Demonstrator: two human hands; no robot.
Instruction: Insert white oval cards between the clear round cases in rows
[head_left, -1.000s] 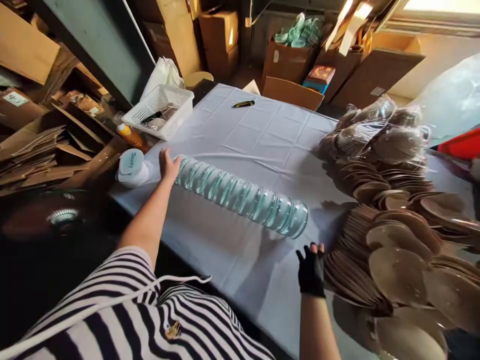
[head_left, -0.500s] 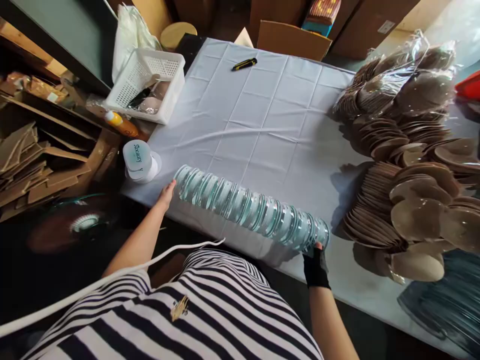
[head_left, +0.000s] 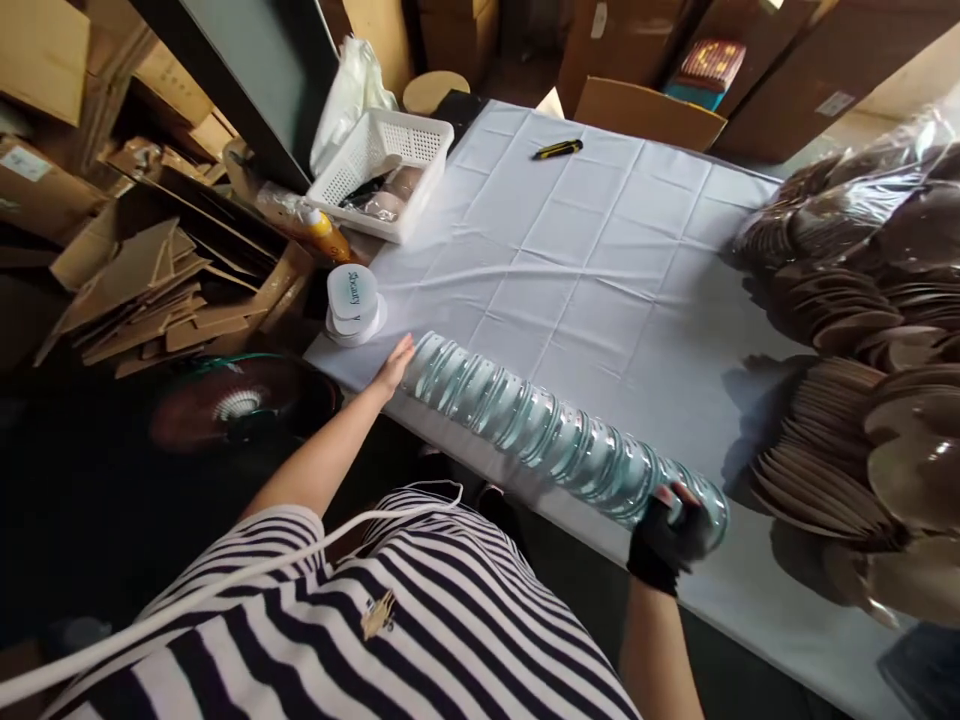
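At the near table edge, fingers: the right hand (head_left: 670, 533), in a dark fingerless glove, curls around the right end of the row of clear glass discs (head_left: 559, 442); one bare fingertip shows on top, the others are hidden behind the glass.
Left hand (head_left: 395, 362): flat and open, palm pressed against the row's left end; the thumb is hard to make out.
Disc row: lying on its side along the front edge of the white tablecloth (head_left: 600, 250), pinched end to end between both hands; single discs blur together.
Beside the left hand: a white tub (head_left: 352, 300) with lettering too small to read, then an orange-capped bottle (head_left: 324, 232), partly hidden.
Farther out: a white basket (head_left: 382, 170), contents unclear; a yellow-and-black utility knife (head_left: 556, 149).
Right side: stacks of brown discs (head_left: 840, 440), cut off by the frame edge.
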